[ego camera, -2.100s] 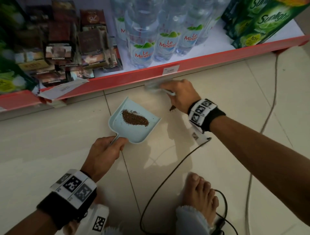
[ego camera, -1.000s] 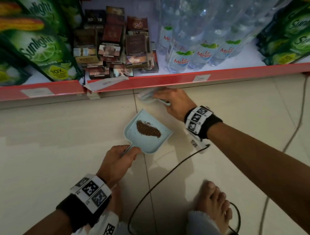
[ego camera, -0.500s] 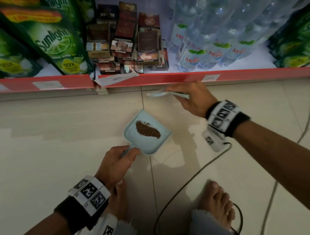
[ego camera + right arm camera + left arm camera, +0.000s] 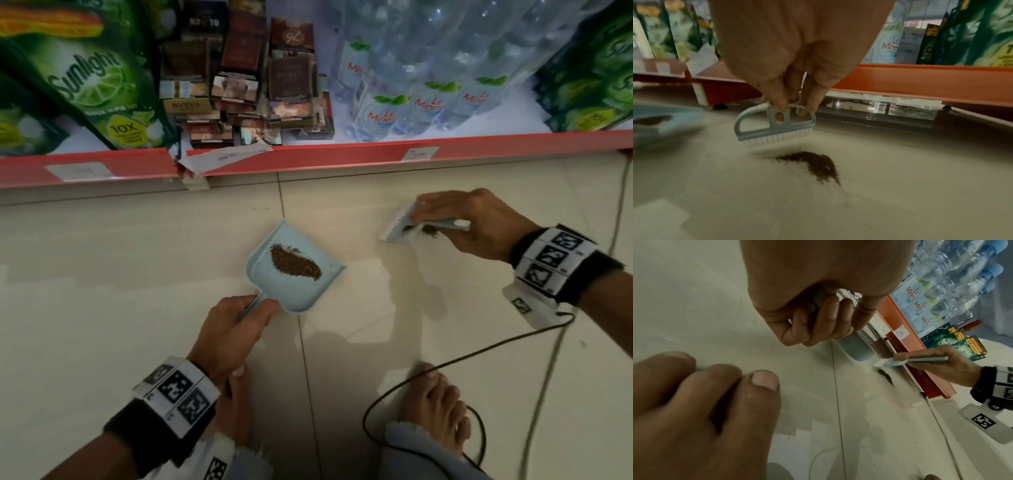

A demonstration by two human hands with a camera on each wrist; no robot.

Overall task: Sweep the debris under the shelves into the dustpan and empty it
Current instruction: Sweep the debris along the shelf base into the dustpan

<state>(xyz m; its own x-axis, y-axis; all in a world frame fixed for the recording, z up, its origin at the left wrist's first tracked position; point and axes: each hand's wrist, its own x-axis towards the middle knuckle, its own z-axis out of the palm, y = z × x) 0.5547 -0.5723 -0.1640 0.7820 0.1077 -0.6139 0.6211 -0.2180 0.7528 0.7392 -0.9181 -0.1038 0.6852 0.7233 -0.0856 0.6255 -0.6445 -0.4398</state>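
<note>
On the pale tiled floor (image 4: 102,308), the right hand (image 4: 479,222) pinches a small blue plastic brush (image 4: 774,125) beside loose brown debris (image 4: 813,164), which could scatter past the light-blue plastic dustpan (image 4: 294,270) gripped by the left hand (image 4: 229,329).

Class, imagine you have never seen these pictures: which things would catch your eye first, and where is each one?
The pale blue dustpan on the floor tiles draws the eye, with a dark brown heap of debris in it and the left hand gripping its handle. To its right, the right hand holds a small brush just above a second loose pile. Behind runs the red shelf edge under the water bottles.
</note>
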